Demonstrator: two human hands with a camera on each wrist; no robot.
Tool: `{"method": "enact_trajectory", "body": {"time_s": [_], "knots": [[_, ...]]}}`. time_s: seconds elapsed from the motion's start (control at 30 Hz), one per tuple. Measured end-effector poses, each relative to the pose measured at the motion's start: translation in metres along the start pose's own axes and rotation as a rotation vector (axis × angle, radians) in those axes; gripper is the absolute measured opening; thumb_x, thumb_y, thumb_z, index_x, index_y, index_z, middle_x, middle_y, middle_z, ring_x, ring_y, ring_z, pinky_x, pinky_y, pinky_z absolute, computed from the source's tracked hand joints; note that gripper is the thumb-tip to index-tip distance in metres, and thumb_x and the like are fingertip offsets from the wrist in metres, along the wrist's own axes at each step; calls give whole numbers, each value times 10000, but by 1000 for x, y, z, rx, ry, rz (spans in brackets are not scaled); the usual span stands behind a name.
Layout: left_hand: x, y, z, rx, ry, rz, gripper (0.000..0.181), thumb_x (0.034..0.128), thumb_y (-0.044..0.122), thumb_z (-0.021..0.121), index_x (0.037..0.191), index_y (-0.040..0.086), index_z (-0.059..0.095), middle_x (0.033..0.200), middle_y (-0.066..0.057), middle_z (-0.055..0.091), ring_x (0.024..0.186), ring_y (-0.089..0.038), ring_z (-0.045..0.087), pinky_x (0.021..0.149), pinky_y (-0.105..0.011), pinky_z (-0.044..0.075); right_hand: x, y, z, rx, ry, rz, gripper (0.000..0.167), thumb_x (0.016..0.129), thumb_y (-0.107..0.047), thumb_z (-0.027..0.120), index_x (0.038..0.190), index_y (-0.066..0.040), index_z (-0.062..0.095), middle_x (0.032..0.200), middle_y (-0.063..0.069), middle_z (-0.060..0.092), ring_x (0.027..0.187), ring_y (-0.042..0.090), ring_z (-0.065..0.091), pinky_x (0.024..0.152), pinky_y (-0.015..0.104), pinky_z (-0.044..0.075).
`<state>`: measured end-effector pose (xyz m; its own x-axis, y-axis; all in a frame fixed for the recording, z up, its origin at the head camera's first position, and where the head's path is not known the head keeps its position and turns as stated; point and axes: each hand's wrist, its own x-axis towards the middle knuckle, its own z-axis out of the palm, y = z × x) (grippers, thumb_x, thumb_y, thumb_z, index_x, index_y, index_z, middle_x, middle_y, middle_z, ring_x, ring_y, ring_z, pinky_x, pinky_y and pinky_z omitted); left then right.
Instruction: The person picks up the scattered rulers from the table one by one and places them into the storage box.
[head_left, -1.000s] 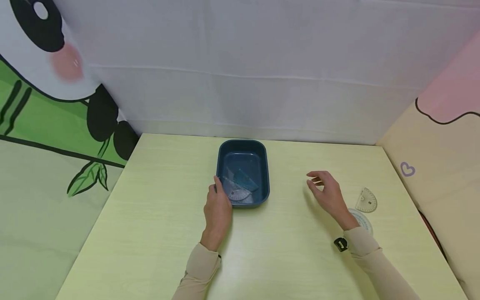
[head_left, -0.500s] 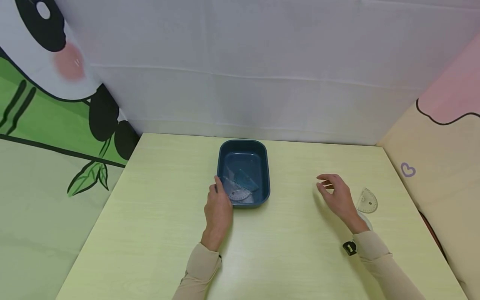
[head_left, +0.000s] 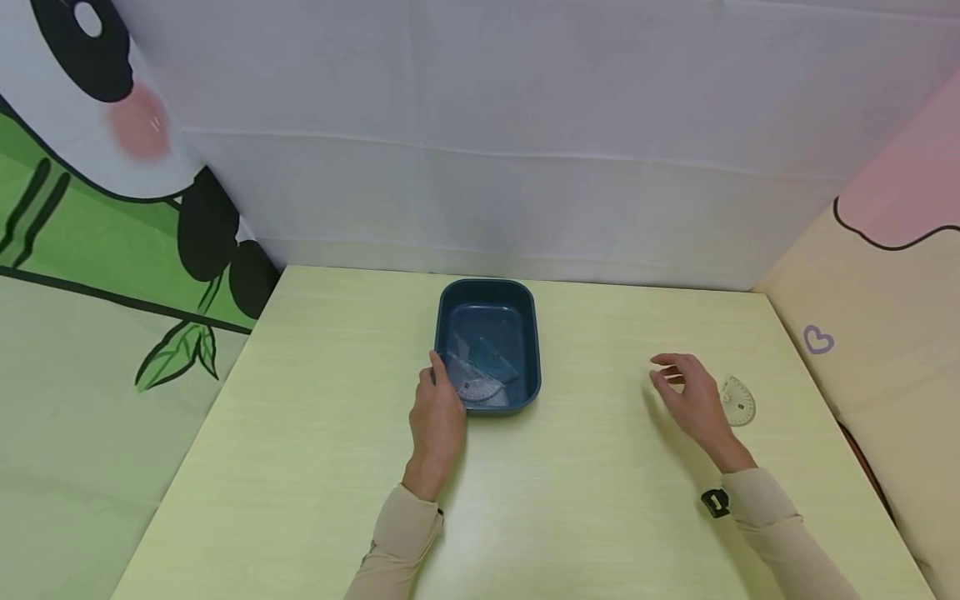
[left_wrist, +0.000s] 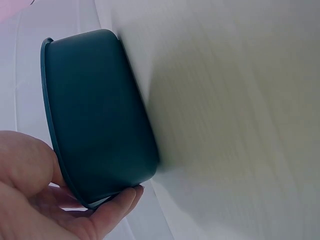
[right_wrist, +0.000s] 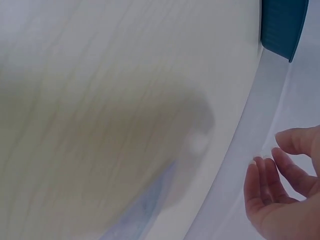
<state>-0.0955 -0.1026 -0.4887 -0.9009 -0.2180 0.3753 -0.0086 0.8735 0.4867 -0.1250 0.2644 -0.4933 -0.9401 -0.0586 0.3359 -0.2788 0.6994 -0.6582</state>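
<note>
A dark blue rectangular box stands at the table's far middle. My left hand holds its near left side, the thumb along the rim; in the left wrist view the fingers reach round the box's corner. Inside lie a clear protractor and a bluish transparent piece, probably a set square, partly overlapping. My right hand hovers above the table on the right, fingers loosely bent, with nothing in them. Just beyond it lies a clear half-round protractor, partly covered by the hand.
The pale wooden table meets a white cloth wall behind the box. A cartoon-printed panel borders the left, a cream panel the right. In the right wrist view, a bluish translucent piece lies on the table.
My right hand has moved right and slightly nearer, toward the protractor. Its wrist and forearm now cover the round-edged piece seen before. The left hand and box have stayed in place.
</note>
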Motion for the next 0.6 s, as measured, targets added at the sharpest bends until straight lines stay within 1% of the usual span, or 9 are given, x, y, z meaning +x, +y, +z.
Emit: {"method": "enact_trajectory", "body": {"time_s": [0.03, 0.17, 0.27, 0.37, 0.4, 0.53, 0.6], "knots": [[0, 0, 0, -1, 0, 0, 539, 964, -22, 613, 1469, -115, 448, 1146, -291, 603, 867, -423, 676, 590, -532, 557, -1, 1, -1, 2, -2, 3, 236, 987, -42, 661, 1201, 56, 660, 1163, 224, 622, 989, 370, 653, 833, 257, 509], [0, -1, 1, -1, 5, 4, 550, 956, -24, 624, 1469, -115, 449, 1148, -290, 604, 864, -419, 679, 593, -525, 558, -4, 3, -4, -9, -6, 1, 239, 986, -48, 665, 1201, 57, 661, 1158, 230, 626, 984, 369, 654, 828, 257, 509], [0, -1, 2, 1, 7, 4, 561, 946, -29, 634, 1469, -115, 450, 1149, -288, 605, 859, -415, 681, 594, -521, 557, -6, 5, -7, -28, -9, -8, 242, 983, -44, 669, 1199, 64, 660, 1147, 238, 629, 977, 374, 656, 835, 349, 524], [0, -2, 3, 3, 7, 2, 564, 943, -31, 638, 1468, -114, 451, 1148, -287, 605, 853, -414, 681, 597, -520, 557, -9, 7, -10, -42, -15, -12, 244, 982, -48, 672, 1200, 63, 660, 1141, 236, 628, 976, 382, 658, 836, 404, 523], [0, -2, 3, 2, 8, 2, 565, 942, -34, 638, 1468, -115, 451, 1147, -288, 605, 852, -415, 679, 598, -521, 557, -10, 7, -11, -43, -17, -12, 245, 981, -48, 674, 1200, 62, 659, 1139, 234, 628, 977, 385, 658, 838, 403, 523], [0, -2, 3, 4, 14, 10, 558, 938, -41, 635, 1461, -119, 457, 1140, -289, 606, 846, -412, 677, 595, -517, 555, -16, 12, -15, -43, -26, -11, 242, 974, -35, 679, 1191, 70, 661, 1136, 242, 627, 974, 397, 656, 829, 316, 524], [0, -1, 3, 6, 19, 16, 551, 939, -42, 630, 1458, -121, 460, 1136, -291, 607, 843, -412, 675, 594, -515, 554, -19, 15, -17, -42, -34, -6, 243, 973, -32, 679, 1189, 77, 661, 1138, 250, 626, 975, 399, 654, 825, 293, 523]]}}
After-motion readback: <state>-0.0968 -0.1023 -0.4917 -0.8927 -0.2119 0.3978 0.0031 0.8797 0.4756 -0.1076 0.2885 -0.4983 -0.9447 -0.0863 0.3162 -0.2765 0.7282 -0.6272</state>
